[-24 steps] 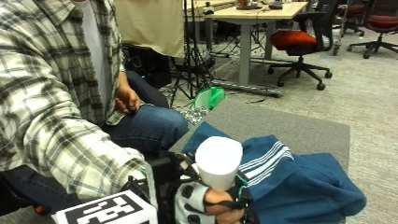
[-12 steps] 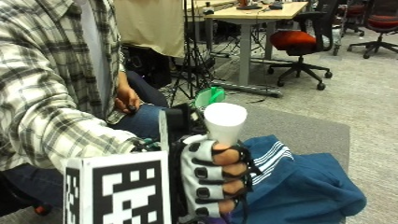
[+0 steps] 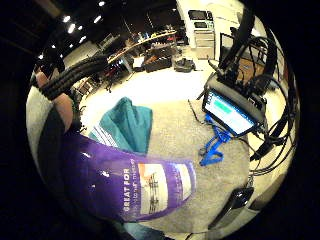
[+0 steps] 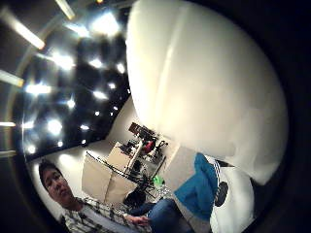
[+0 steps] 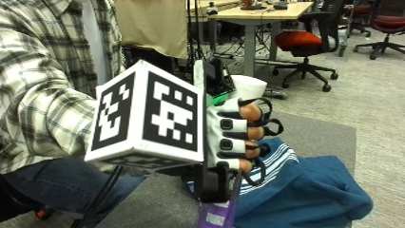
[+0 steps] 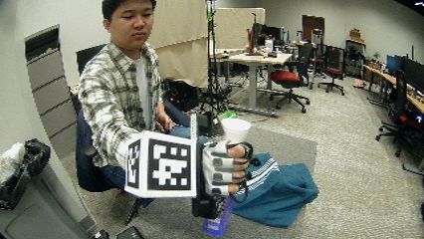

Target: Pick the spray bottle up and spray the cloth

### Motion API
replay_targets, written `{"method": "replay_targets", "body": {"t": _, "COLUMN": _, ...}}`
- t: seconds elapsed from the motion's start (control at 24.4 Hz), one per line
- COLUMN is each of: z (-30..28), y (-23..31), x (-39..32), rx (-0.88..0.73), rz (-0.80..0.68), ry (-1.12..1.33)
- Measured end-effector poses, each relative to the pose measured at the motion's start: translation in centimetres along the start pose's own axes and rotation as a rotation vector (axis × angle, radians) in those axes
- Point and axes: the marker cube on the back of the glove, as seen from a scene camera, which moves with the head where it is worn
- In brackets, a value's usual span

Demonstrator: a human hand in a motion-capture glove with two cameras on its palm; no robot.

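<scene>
Outside view: right hand (image 5: 244,137) grip curled round spray bottle (image 5: 218,211); purple body, white top; teal cloth (image 5: 310,194) below.

In the outside view the right hand (image 5: 244,137) sits at frame centre, wrapped round the spray bottle (image 5: 218,211), whose top rises above the fingers and whose base hangs below the hand. The cloth (image 5: 310,194) lies on the table (image 5: 316,133) at lower right, behind and below the hand. The person's sleeve (image 5: 38,114) fills the left.
</scene>
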Motion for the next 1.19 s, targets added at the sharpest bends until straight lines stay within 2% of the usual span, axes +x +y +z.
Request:
{"method": "replay_targets", "body": {"t": 0.25, "z": 2.1, "y": -1.3, "x": -2.0, "rx": -0.032, "rz": -0.035, "ry": 0.167}}
{"method": "replay_targets", "body": {"t": 0.57, "z": 4.6, "y": -1.7, "x": -4.6, "rx": -0.223, "rz": -0.151, "ry": 0.321}}
{"method": "replay_targets", "body": {"t": 1.19, "z": 7.8, "y": -3.7, "x": -4.4, "rx": -0.419, "rz": -0.245, "ry": 0.666}}
